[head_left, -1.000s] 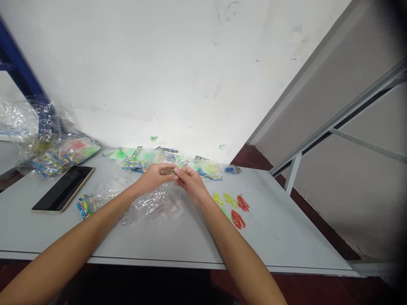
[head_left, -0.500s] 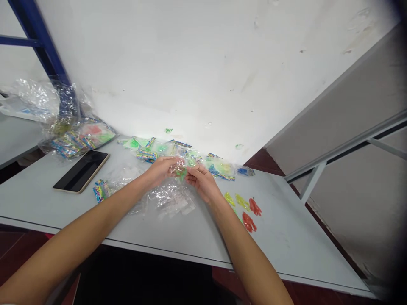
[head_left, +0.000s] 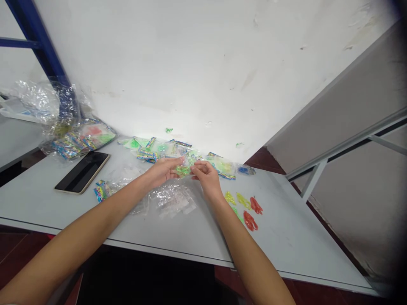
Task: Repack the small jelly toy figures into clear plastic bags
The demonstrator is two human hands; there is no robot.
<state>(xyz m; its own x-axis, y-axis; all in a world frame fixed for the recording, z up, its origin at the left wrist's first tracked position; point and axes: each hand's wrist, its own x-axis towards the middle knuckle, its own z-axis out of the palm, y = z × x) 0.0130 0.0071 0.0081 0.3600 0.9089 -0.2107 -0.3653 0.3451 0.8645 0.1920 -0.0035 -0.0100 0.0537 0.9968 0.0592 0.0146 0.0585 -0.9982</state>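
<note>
Above the middle of the table, a yellow-green stretchy-looking piece [head_left: 182,170] stretches between my two hands, with clear film around it. My left hand [head_left: 163,171] grips its left side, thumb on top. With thumb and fingers pinched, my right hand [head_left: 206,176] has hold of the right side. Below them lies a crumpled heap of clear plastic bags [head_left: 173,199]. Just beyond, clear packets with colourful headers [head_left: 148,156] and green contents spread along the wall. By my right forearm are red pieces [head_left: 250,220] and yellow pieces [head_left: 243,201].
A phone [head_left: 83,171] lies at the left of the grey table [head_left: 305,237]. Behind it sits a pile of filled packets [head_left: 76,142] under a large clear bag [head_left: 40,99]. A white wall [head_left: 190,76] rises at the back, with a small green piece [head_left: 169,130] on it.
My right hand has shifted slightly right and its fingers have turned over. The yellow-green piece now shows more openly between my hands. My left hand stays nearly in place.
</note>
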